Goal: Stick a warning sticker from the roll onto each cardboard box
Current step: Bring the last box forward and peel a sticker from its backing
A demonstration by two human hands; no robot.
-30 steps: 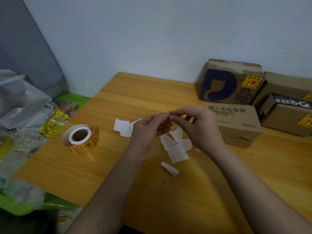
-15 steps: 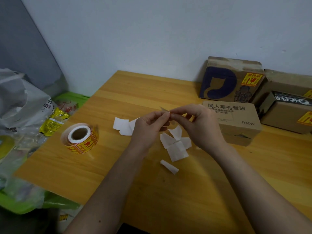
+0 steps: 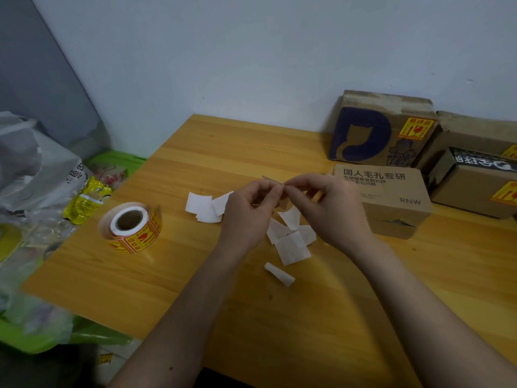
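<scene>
Still above the table (image 3: 279,317), both hands keep their place over the white scraps (image 3: 291,239), as before. The left hand (image 3: 249,217) and right hand (image 3: 333,211) meet fingertip to fingertip, pinching a small sticker (image 3: 275,184) between them. The roll (image 3: 131,228) stands well left; the boxes (image 3: 391,203) sit right.

— Where is the bench (image 3: 173,275) open?

— The near strip and the far-left corner by the wall are bare wood. A hand could pass there.

— What blocks the middle?

— Both forearms cross it, with white paper scraps (image 3: 291,239) under them and more scraps (image 3: 205,207) just left.

— And the sides?

— The sticker roll (image 3: 131,228) stands near the left edge. Cardboard boxes (image 3: 391,203) crowd the far right, against the wall.
</scene>
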